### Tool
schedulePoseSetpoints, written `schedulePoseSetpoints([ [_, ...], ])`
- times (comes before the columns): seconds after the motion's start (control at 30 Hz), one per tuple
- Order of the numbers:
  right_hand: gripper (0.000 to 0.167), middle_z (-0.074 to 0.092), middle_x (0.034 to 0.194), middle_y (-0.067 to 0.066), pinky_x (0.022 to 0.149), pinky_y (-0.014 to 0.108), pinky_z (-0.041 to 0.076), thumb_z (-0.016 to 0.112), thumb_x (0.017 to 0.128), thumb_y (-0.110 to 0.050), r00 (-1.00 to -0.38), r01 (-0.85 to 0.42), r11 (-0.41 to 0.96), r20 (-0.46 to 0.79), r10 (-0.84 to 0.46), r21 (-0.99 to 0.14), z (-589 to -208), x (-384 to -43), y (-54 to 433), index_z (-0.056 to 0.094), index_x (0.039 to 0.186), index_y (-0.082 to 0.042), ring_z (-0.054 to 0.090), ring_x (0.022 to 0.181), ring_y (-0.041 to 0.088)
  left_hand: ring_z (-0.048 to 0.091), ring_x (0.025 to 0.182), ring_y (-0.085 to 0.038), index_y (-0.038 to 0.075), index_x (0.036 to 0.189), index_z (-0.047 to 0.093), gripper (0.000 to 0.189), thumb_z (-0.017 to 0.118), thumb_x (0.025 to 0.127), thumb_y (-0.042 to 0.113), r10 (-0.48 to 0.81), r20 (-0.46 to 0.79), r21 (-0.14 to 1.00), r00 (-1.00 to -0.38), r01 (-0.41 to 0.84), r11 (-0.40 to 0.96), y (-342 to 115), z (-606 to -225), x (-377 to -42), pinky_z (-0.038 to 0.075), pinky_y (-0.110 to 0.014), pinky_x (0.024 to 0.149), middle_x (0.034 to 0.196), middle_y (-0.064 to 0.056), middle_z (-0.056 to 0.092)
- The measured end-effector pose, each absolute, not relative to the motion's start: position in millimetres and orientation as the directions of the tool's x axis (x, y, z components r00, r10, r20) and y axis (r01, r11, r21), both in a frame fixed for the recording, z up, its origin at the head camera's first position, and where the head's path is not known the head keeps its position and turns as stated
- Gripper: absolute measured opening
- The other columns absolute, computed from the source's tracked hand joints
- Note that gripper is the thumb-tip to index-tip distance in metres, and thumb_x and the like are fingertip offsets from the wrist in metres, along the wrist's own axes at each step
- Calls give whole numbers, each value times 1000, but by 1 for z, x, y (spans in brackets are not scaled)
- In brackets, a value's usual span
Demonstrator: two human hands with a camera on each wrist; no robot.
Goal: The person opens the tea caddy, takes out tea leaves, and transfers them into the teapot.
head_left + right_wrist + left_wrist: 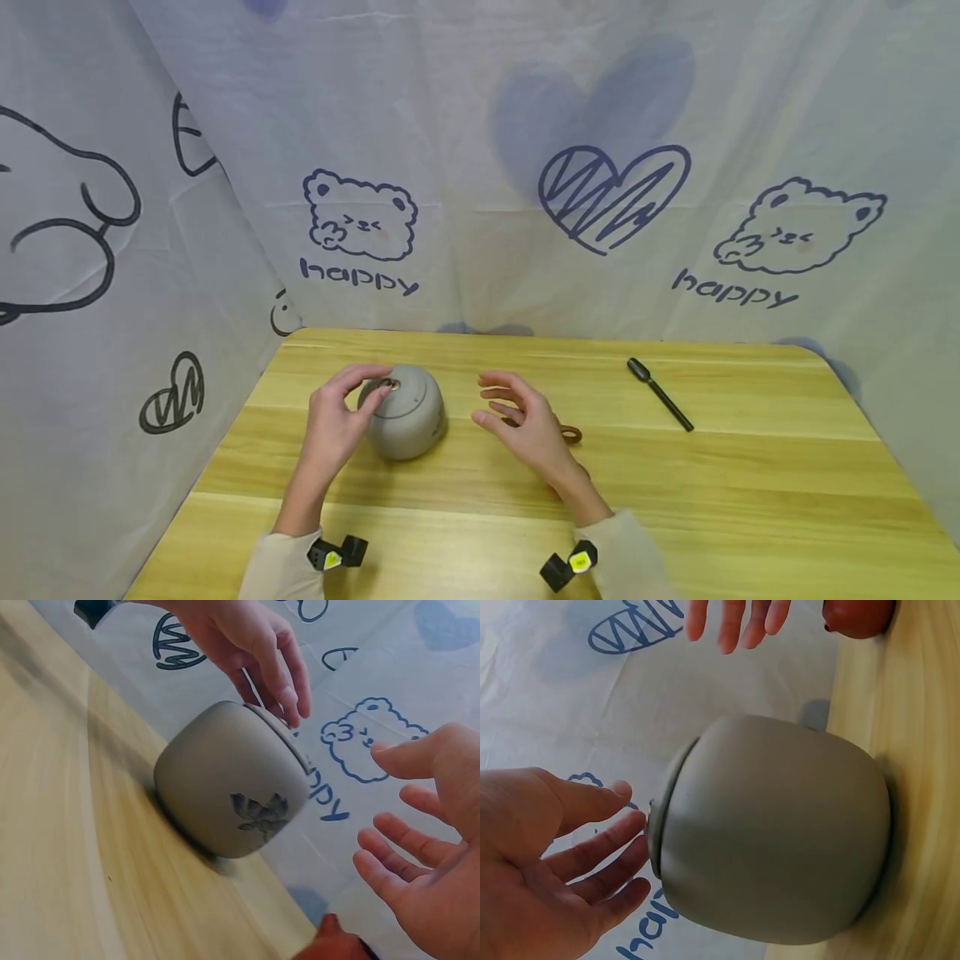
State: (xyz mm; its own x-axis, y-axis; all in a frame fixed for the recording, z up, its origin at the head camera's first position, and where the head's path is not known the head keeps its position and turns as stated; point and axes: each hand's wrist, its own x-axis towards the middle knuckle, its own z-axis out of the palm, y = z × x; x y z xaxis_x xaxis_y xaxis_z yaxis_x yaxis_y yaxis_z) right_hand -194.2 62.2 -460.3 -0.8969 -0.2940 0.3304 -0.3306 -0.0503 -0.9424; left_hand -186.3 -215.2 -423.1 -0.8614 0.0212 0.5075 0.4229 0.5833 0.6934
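A grey, rounded lidded jar (408,429) stands upright on the table's left half, with a dark lotus-like print seen in the right wrist view. Its lid (658,838) sits on top. My left hand (337,417) is at the lid, thumb and fingers parted around the small knob (393,384); the fingertips are at or just off the lid. To the right, my right hand (534,429) hovers with fingers loosely bent and nothing in them. Beneath it, mostly hidden, is a reddish-brown pot (861,613) with a loop handle (572,434).
A slim black tool (662,396) with a wider head lies on the right of the wooden table (780,500). White cloth (465,167) with blue hearts and bear drawings hangs behind the table and along its left side.
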Motion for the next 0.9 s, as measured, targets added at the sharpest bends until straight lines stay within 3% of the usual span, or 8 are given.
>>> schedulePoseSetpoints([
  [0.13,51,59,139,13,109,55,46,75,93,-4,-897,-318,-72,325,-300,-945,-465,-197,51,58,141,-7,55,127,40,67,114,-37,1,111,76,24,79,87,-2,20,513,664,-858,412,624,-218,-428,-190,52,-55,101,113,-15,73],
  [0.5,50,59,139,13,110,54,46,77,90,-2,-917,-262,-106,282,-283,-959,-483,-206,22,60,138,-6,51,130,47,71,105,-35,-1,104,79,18,80,86,-2,27,548,600,-836,416,683,-218,-433,-196,56,-53,95,109,-13,75],
  [0.9,67,48,153,7,113,48,44,82,89,-12,-936,-242,13,230,-267,-970,-495,-206,-1,52,150,-14,44,141,35,74,100,-32,-1,95,80,9,80,86,-2,43,599,541,-800,443,715,-216,-434,-198,60,-46,88,103,-12,77],
])
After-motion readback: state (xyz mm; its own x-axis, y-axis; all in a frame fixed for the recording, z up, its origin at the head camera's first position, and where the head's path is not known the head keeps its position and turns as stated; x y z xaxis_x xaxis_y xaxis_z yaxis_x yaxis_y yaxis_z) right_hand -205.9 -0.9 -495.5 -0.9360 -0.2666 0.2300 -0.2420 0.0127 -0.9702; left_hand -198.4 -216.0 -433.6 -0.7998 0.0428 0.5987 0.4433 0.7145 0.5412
